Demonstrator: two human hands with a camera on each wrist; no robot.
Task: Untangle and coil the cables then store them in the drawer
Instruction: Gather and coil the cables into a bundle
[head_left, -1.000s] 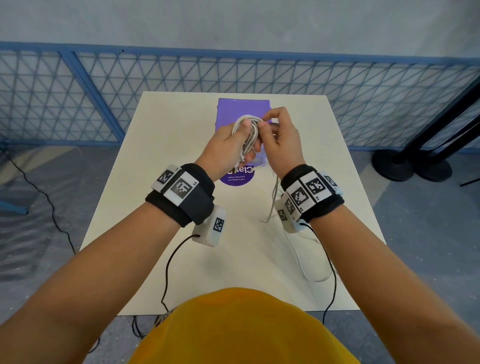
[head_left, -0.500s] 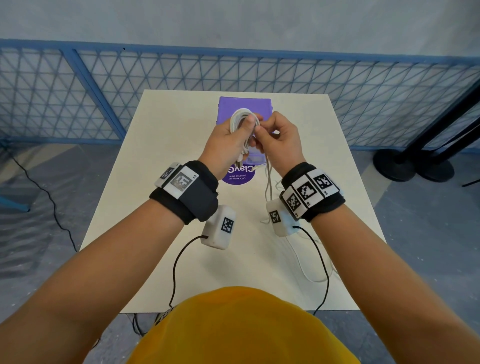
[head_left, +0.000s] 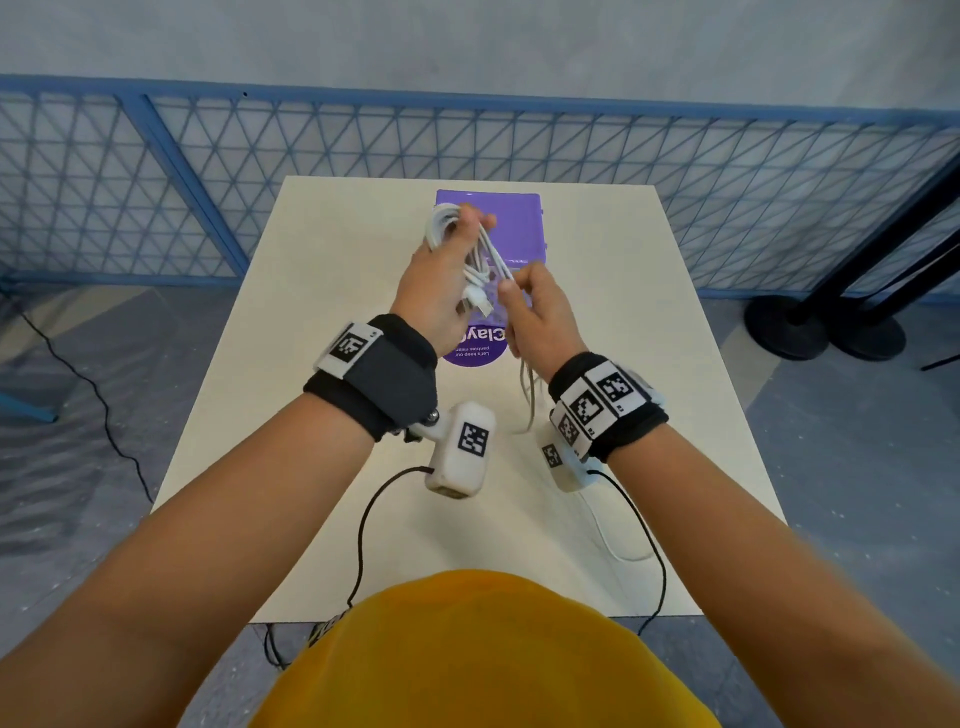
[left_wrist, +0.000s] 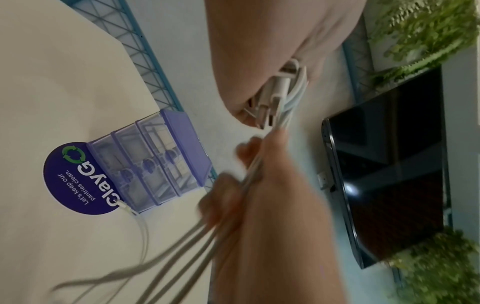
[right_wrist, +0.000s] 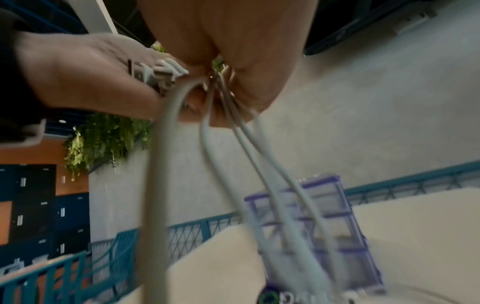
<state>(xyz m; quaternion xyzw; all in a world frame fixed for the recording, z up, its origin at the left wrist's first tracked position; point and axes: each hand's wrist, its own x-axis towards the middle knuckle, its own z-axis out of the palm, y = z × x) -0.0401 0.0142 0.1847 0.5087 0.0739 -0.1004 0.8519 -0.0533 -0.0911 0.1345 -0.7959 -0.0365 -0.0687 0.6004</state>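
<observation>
Your left hand (head_left: 439, 283) grips the coiled part of the white cables (head_left: 478, 249), with the fingers curled around the loops and the connectors lying against your palm, above the table (head_left: 322, 322) and in front of the purple drawer unit (head_left: 519, 208). Your right hand (head_left: 535, 317) pinches several loose strands just beside the coil, and they hang down past your wrist to the table. To coil well, I think you should keep the left grip firm so the finished loops do not spring open, and let the strands slide through the right fingers, so each new loop gets the same size. Watch the free ends, because they may catch on each other. The left wrist view shows one connector (left_wrist: 124, 206) lying on the purple sticker (left_wrist: 75, 179), touching the foot of the drawer unit; the head view hides this behind your hands. All three drawers look closed there.
</observation>
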